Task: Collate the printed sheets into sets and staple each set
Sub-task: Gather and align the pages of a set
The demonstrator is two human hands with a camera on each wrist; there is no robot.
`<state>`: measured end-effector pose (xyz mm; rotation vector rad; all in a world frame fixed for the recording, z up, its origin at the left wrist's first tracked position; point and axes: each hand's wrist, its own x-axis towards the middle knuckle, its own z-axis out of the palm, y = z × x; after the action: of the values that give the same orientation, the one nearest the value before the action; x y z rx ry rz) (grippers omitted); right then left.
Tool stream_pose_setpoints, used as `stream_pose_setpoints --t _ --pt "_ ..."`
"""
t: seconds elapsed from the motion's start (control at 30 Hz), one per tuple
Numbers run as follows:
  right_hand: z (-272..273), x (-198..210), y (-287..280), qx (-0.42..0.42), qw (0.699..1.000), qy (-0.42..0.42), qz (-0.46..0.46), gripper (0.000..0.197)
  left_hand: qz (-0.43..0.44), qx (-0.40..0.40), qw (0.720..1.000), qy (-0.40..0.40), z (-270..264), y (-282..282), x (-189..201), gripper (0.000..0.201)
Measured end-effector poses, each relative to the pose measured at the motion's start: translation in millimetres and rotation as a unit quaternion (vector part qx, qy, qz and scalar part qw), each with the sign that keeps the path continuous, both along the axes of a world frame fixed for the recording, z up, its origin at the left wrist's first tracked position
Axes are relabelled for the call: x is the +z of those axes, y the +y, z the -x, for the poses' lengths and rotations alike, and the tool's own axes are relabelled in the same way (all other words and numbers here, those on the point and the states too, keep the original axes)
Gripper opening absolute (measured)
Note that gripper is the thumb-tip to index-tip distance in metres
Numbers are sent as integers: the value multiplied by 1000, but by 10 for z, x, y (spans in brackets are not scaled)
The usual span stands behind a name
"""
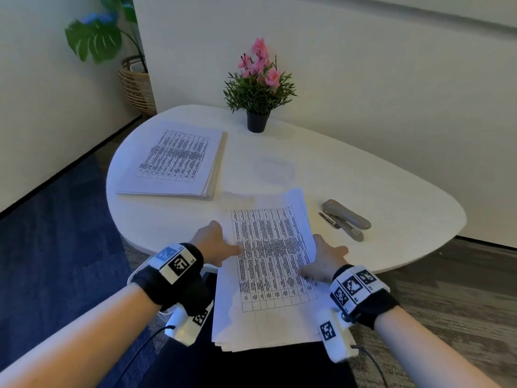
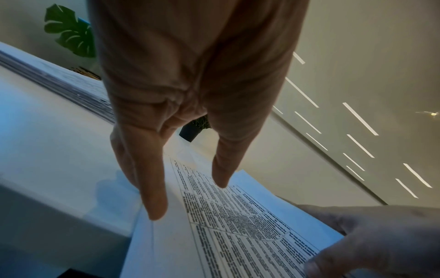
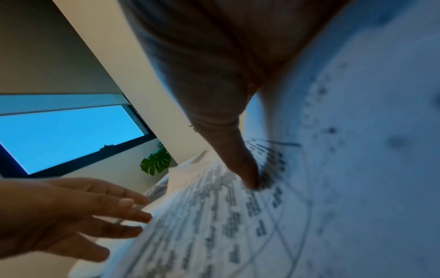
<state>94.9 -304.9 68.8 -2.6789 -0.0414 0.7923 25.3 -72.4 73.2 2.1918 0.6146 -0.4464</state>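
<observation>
A: Where's the set being worked on?

B: The near stack of printed sheets [image 1: 268, 275] lies half on the white table [image 1: 363, 175], its near end overhanging the table's near edge toward the person. The top sheet sits a little askew over those beneath. A second stack [image 1: 179, 161] lies at the far left, well apart, and the grey stapler [image 1: 345, 219] rests just right of the near stack, untouched.

A: And the hands?

B: The left hand [image 1: 214, 242] lies spread at the stack's left edge, fingers straight, thumb reaching onto the print. The right hand [image 1: 324, 259] grips the right edge: thumb pressed on top, and the sheet looks curled up against the palm. Its fingers underneath are hidden.

A: What could go wrong?

B: I'd judge the overhang the main risk. If either hand lets go, the unsupported end could slide off. Squaring with the top page askew could also staple a crooked set.

A: Do the views differ?

B: The left wrist view shows that hand's fingertips [image 2: 156, 208] right at the paper's edge. The right wrist view shows the thumb pressing the print. Only the head view shows the stapler and a potted plant [image 1: 258, 88] beyond.
</observation>
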Motion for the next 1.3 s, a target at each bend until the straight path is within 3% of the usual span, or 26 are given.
stream_pose_setpoints --t 0.23,0.37,0.53,0.63,0.7,0.77,0.83,0.9,0.97,1.03,1.13,1.2,1.27,1.3 --pt "55 76 67 1 999 -15 38 68 13 17 999 -26 36 24 -96 76" --pt "51 64 105 18 996 -26 86 76 24 23 999 -32 23 38 -140 78" --pt "21 87 156 11 996 -44 -77 57 -3 1 1000 -29 2 56 -174 85" --pt "-6 213 157 16 982 -106 -154 62 -14 -7 999 -37 -6 65 -96 91" --pt "-43 401 153 23 962 -177 -205 44 -43 22 993 -104 -6 107 51 100" --pt "-74 665 134 47 942 -253 -214 21 -89 67 970 -217 -24 178 263 121" --pt "-77 923 118 101 916 -330 -206 23 -123 77 937 -318 -56 236 523 143" --pt "-68 1102 131 167 891 -373 -200 28 -147 62 904 -398 -99 246 757 149" --pt "-73 1194 153 208 873 -404 -179 27 -130 89 884 -441 -134 242 951 136" --pt "-103 1267 155 217 850 -442 -186 24 -61 137 880 -451 -166 285 1050 105" --pt "-232 1285 51 130 826 -512 -195 29 70 156 881 -442 -143 398 1017 53" --pt "-349 1233 -83 -15 832 -522 -187 70 117 167 875 -439 -88 476 907 36" --pt "-439 1129 -194 -131 849 -442 -259 106 150 175 866 -443 -36 523 795 29" --pt "-433 1078 -214 -150 856 -387 -309 111 164 180 862 -445 -16 535 755 28"
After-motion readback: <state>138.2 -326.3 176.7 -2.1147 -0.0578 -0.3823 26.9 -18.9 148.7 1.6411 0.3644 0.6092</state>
